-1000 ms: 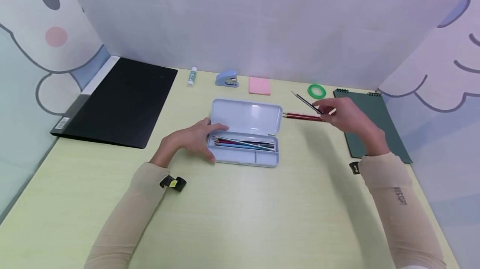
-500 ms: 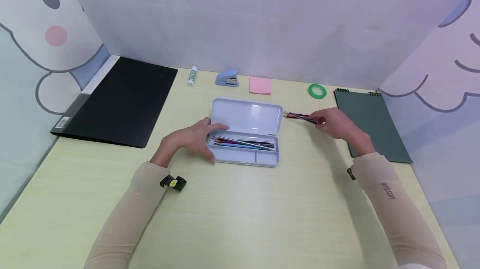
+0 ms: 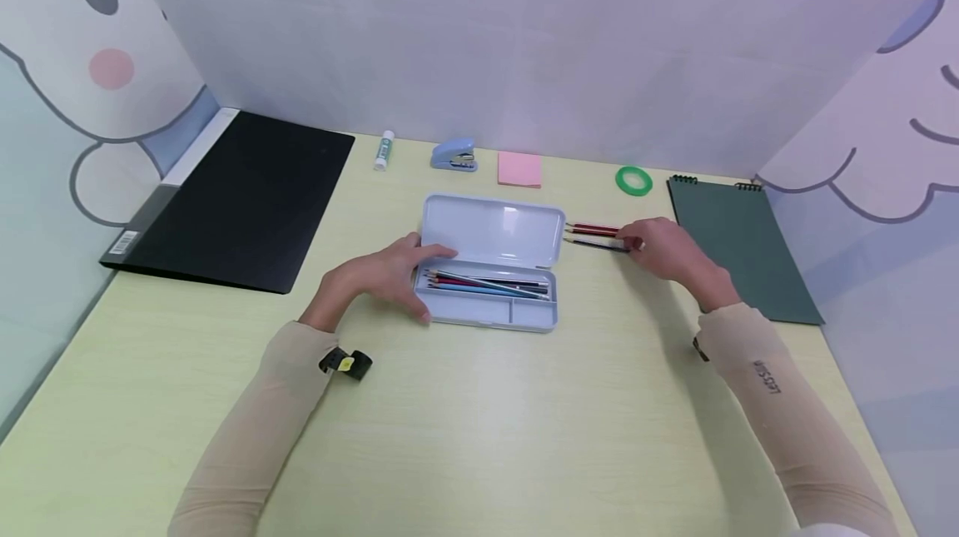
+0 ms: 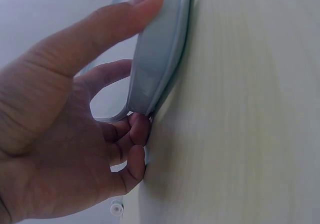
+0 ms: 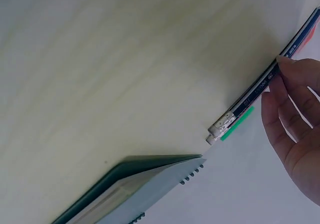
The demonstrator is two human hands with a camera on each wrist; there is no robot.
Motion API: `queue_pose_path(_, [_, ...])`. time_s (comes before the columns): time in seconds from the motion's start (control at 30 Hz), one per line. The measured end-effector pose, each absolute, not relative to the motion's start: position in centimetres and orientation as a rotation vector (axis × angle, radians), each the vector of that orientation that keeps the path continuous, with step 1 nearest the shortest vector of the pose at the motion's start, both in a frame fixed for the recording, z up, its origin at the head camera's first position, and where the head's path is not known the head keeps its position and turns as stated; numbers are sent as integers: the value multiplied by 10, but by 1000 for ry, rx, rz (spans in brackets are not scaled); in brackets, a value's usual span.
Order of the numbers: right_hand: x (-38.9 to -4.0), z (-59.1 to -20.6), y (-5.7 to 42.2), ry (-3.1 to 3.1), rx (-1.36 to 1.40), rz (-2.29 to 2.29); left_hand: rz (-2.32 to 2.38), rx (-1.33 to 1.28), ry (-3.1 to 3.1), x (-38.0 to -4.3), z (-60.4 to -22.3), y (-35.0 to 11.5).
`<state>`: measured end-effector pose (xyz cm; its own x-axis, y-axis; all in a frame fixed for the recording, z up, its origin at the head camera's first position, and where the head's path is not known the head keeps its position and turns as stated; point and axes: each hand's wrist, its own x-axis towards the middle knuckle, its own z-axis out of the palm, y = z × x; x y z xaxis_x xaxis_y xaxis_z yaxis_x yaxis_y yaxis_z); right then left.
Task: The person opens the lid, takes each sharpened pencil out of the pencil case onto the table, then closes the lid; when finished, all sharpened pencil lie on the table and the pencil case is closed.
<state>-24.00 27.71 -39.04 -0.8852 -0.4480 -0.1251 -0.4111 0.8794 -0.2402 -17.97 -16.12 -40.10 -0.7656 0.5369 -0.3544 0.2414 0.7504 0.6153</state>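
Observation:
An opened pale-blue pencil case (image 3: 474, 229) lies mid-table, its lid tipped back. Several pencils (image 3: 487, 285) fill its rear compartment. My left hand (image 3: 384, 272) holds the case's left end, thumb at the front side and index finger near the hinge; the left wrist view shows the other fingers curled low by its corner (image 4: 150, 79). To the right of the case, my right hand (image 3: 663, 249) pinches a dark pencil (image 3: 595, 245) lying at table level, just in front of red pencils (image 3: 595, 229). In the right wrist view, the thumb rests on the dark-blue barrel (image 5: 260, 87), eraser end showing.
A black folder (image 3: 240, 204) lies left. Along the back stand a glue stick (image 3: 384, 151), a blue stapler (image 3: 454, 156), pink sticky notes (image 3: 519, 169) and a green tape roll (image 3: 633, 181). A dark green spiral notebook (image 3: 749, 254) lies right, beyond the right hand.
My right hand has lowered the dark pencil from the air to the table, first across the red pencils, then to their near side, roughly parallel. My left hand stays on the case.

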Motion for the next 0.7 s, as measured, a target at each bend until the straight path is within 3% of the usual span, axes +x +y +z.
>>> queue_pose_path(0.7, [-249, -391, 285, 2937, -590, -259, 748, 580, 2417, -180, -398, -161])
